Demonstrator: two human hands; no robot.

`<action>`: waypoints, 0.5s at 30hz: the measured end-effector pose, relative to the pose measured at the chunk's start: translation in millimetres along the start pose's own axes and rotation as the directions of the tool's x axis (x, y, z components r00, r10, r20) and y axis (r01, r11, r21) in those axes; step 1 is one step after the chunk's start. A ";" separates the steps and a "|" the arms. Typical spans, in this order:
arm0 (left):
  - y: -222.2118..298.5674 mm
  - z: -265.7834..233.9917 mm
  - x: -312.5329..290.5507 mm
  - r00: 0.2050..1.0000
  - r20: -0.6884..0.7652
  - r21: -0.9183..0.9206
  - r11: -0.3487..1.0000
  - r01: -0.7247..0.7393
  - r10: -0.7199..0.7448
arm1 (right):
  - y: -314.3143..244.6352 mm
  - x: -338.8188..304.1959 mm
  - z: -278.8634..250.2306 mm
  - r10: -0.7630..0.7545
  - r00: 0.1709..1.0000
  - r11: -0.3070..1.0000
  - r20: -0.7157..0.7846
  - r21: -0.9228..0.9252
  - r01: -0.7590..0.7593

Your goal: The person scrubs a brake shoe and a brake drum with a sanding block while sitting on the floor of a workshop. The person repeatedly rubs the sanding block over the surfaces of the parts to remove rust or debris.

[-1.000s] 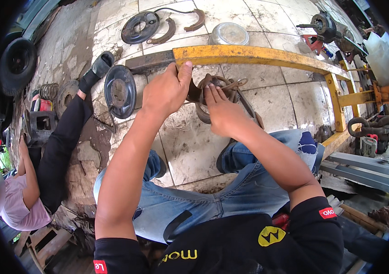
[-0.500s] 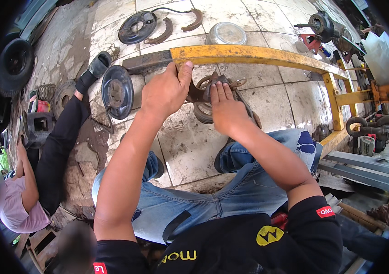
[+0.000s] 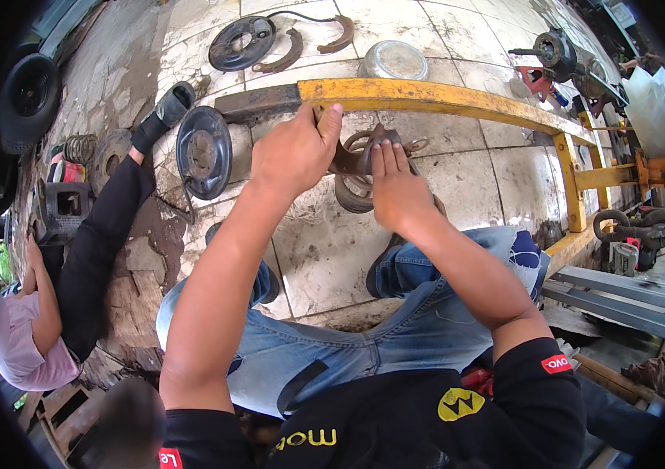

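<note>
The left hand (image 3: 292, 155) grips a curved brake shoe (image 3: 343, 162) near the yellow beam (image 3: 426, 95) and the right hand (image 3: 401, 194) lays straight fingers on it, any grip beneath hidden, so work seems unfinished, how much remains unclear, with two other shoes (image 3: 292, 55) beyond.

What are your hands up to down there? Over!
Left hand gripping curved brake shoe. Right hand laid against it, fingers extended. Yellow metal beam just beyond, not between hands and brake shoe.

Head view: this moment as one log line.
left grip: holds brown curved metal piece | right grip: fingers flat at its right end | yellow metal bar: beyond both
</note>
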State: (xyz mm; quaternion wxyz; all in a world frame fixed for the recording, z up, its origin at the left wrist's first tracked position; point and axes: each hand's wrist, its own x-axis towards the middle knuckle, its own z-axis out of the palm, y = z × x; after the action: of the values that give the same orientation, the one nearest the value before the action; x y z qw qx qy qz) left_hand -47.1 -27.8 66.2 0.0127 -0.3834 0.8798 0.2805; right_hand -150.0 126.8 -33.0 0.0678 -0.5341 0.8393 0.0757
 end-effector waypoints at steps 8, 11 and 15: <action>-5.7 0.2 4.4 0.999 -0.006 -0.023 0.999 0.037 -0.037 | -20.2 -6.9 -26.3 -0.093 0.996 0.975 0.007 0.204 0.089; -2.0 0.0 2.1 0.999 -0.029 -0.025 0.999 0.024 -0.025 | -8.3 4.7 -2.3 -0.098 0.993 0.986 -0.066 0.132 0.106; -1.7 1.9 3.1 0.999 -0.024 0.024 0.999 0.028 -0.028 | -20.8 -4.4 -33.9 -0.119 0.993 0.952 -0.002 0.284 0.115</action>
State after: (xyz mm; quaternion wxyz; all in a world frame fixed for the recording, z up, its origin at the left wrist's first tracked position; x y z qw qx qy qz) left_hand -48.5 -29.9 63.0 0.0108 -0.3988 0.8779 0.2649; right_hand -130.5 115.2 -0.1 0.1546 -0.5669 0.8078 -0.0456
